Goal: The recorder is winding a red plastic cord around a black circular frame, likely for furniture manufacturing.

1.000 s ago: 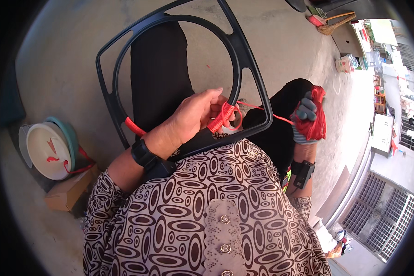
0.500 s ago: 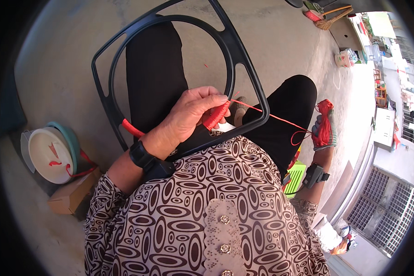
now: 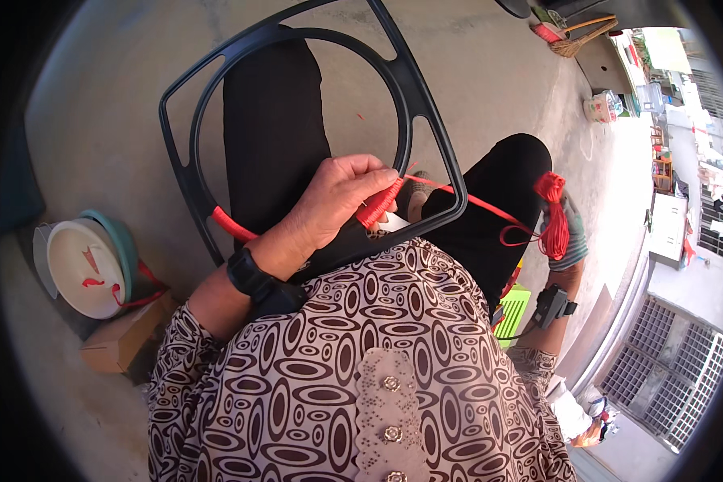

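Observation:
A black frame (image 3: 420, 98) with a round inner ring lies across my lap. Tight turns of red cord (image 3: 380, 205) cover part of the ring at its near right. There my bare left hand (image 3: 337, 193) is closed, its thumb and fingers pinching the ring at the end of the wrapping. From that point a red strand (image 3: 482, 207) runs taut to the right. It leads to a looped bundle of red cord (image 3: 552, 217), gripped by my right hand (image 3: 571, 233) in a grey-green striped glove. The bundle partly hides the fingers. Another red-wrapped stretch (image 3: 233, 225) shows at the ring's left.
At the left, a cream basin (image 3: 80, 277) with red scraps inside stands against a teal basin (image 3: 127, 249), above a cardboard box (image 3: 128, 333). A green plastic stool (image 3: 512, 313) is beside my right thigh. Brooms (image 3: 582, 36) and a bucket (image 3: 601, 108) stand at the far right.
My right hand has turned a little, bringing the cord bundle slightly left. The strand now looks wider and flatter. My left hand stays at the same spot on the ring.

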`<state>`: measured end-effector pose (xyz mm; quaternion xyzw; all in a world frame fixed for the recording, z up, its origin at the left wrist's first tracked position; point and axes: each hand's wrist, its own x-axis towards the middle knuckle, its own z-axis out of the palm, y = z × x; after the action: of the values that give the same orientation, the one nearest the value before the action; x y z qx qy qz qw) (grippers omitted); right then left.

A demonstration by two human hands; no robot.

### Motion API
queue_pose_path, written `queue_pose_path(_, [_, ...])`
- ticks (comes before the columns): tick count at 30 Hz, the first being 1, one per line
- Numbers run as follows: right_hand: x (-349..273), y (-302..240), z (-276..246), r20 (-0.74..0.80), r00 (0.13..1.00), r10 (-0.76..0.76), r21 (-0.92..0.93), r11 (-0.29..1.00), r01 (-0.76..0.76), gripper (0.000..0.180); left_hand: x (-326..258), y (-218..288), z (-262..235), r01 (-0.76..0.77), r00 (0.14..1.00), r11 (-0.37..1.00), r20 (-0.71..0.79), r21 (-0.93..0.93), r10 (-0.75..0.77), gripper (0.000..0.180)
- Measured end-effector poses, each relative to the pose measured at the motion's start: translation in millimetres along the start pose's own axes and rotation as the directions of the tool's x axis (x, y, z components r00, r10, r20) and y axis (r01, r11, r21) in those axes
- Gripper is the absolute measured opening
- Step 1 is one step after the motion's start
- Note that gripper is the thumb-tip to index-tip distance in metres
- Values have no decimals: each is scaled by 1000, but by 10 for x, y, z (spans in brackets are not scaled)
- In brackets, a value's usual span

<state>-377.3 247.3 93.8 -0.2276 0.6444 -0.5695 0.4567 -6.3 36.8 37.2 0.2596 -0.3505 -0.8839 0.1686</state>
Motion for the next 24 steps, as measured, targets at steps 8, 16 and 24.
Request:
queue_pose_path(8, [27, 116, 328, -195, 981, 3, -95, 995, -22, 40, -27, 26, -11, -20, 998, 998, 60, -55, 24, 17])
queue_pose_path(16, [192, 269, 1754, 442, 839, 318, -308, 932, -191, 40, 16, 26, -8, -36, 997, 999, 65, 4, 35, 14])
queue_pose_path(24, [567, 481, 2292, 545, 807, 227, 204, 898, -390, 48, 4, -2, -1, -189, 982, 978, 13, 90, 189, 17])
